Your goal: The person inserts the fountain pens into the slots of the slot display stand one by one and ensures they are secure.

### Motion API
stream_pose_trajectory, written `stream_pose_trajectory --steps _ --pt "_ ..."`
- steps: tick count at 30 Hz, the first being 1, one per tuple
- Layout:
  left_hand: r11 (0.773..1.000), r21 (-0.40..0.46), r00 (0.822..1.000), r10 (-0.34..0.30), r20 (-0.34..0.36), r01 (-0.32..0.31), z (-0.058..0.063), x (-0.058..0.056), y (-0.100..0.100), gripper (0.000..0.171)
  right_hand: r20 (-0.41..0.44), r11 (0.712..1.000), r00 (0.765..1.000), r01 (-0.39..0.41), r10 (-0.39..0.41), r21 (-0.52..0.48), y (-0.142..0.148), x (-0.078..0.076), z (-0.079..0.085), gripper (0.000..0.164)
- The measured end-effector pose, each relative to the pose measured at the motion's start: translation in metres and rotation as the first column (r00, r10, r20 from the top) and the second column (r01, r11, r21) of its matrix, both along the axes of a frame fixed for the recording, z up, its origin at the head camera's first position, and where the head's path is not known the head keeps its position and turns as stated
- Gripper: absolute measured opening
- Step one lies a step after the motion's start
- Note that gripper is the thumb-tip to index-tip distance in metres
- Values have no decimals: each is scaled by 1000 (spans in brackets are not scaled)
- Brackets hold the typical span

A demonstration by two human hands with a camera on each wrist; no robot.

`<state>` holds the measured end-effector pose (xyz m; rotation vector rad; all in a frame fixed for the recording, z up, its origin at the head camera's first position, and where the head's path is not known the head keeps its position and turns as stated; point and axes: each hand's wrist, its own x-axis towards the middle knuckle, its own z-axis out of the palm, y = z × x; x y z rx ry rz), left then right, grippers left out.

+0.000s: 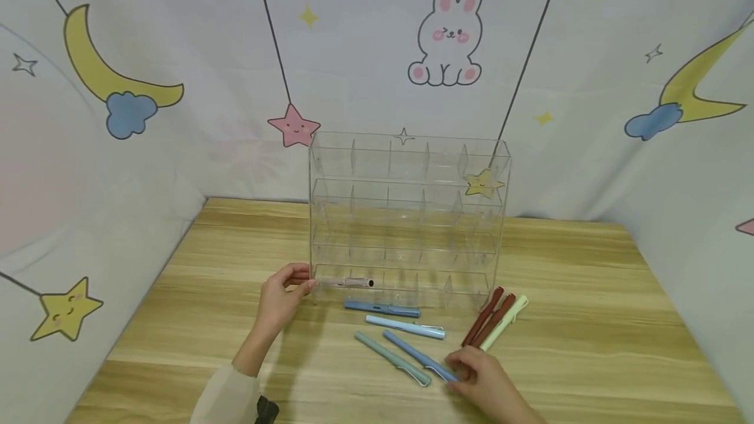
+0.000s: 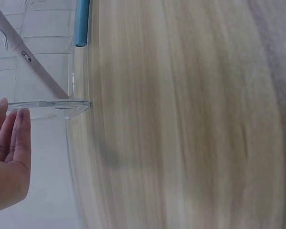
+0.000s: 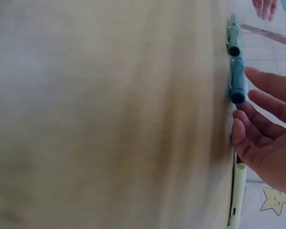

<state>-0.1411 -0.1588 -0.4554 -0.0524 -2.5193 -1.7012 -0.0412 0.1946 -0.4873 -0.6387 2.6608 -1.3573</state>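
Clear acrylic rack, frame centre: my left hand grips its side edge. My right hand is at the blue pen, lower centre; grasp cannot be determined.

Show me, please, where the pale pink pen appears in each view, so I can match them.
Head: pale pink pen below centre, at the lower left of the clear rack.
Left wrist: pale pink pen at upper left, slanting.
Right wrist: pale pink pen at upper right.
Shared landmark: the left hand, near it in all three.
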Motion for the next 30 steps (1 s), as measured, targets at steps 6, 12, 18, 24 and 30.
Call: stream_pose_trajectory --steps 6,12,18,24,30 --pt "1000 8 1000 17 -17 -16 0 1 1 23 -30 1000 1000 6 -6 -2 0 5 -7 25" --pt "1000 23 1000 14 -11 -13 3 2 2 23 -40 1000 999 18 -19 -16 -1 5 -7 23" --pt "1000 20 1000 8 -5 -8 2 2 2 23 -78 998 996 38 -42 -50 0 7 -8 22" --pt "1000 5 1000 12 3 -12 0 0 0 23 -58 989 990 120 -126 -87 0 7 -6 20" --pt "1000 4 1000 18 4 -18 0 0 1 22 12 961 976 216 -217 -174 0 6 2 15"
